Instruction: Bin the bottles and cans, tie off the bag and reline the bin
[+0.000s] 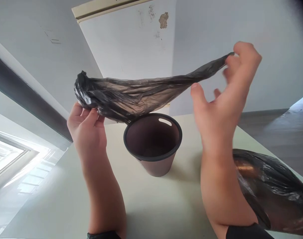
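A thin black plastic garbage bag point(141, 94) is stretched out in the air, behind and above a brown trash can point(157, 167). My left hand point(88, 124) pinches the bunched, crumpled end of the bag from below. My right hand point(223, 89) is raised higher, with the bag's narrow twisted end caught at its curled fingers while the thumb stands apart. Upright with its dark rim facing me, the can has an oval handle slot at the back. Nothing shows inside it, and the bag's lower edge hangs close to its far rim.
A filled dark plastic bag point(273, 192) lies on the pale table point(151, 205) at the right, beside my right forearm. Behind the table stands a white cabinet or appliance point(131, 43) with a chipped patch. Bright window light comes from the left.
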A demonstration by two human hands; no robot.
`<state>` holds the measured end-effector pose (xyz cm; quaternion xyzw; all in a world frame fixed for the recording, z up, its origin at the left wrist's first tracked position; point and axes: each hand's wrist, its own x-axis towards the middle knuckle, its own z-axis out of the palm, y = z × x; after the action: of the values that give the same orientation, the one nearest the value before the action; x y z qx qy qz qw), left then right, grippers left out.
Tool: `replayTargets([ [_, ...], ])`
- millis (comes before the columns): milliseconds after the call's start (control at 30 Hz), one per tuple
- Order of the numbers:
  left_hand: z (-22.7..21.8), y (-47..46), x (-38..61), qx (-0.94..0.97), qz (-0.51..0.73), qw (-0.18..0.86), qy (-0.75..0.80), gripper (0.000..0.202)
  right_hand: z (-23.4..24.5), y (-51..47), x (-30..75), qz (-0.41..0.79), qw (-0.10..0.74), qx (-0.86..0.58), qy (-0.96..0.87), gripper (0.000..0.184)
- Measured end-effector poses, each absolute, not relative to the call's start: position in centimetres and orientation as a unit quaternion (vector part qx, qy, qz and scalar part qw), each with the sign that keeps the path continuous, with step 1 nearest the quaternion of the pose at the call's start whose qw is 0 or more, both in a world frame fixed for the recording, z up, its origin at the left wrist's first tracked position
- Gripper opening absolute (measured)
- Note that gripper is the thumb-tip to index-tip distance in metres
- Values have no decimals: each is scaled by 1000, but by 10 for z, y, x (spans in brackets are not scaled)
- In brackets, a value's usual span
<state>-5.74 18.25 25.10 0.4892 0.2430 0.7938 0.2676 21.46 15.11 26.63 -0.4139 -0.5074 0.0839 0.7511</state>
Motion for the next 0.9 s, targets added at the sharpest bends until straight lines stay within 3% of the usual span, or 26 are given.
replayTargets([
  [100, 254, 173, -39, 511, 778, 286, 228, 24, 267, 136, 197, -21, 739, -440, -510, 37],
  [200, 256, 164, -17, 523, 764, 292, 239, 23, 267, 125, 182, 52, 699, -412, -582, 16],
  [367, 255, 152, 9, 561, 715, 316, 272, 19, 264, 129, 174, 201, 591, -348, -700, 18],
  [500, 253, 151, 13, 568, 694, 346, 275, 19, 263, 136, 185, 241, 619, -349, -662, 28],
  [667, 253, 155, 8, 566, 697, 349, 268, 17, 263, 141, 198, 319, 621, -329, -635, 21],
  [900, 255, 163, -5, 514, 745, 317, 284, 13, 262, 147, 206, 296, 629, -333, -637, 16],
])
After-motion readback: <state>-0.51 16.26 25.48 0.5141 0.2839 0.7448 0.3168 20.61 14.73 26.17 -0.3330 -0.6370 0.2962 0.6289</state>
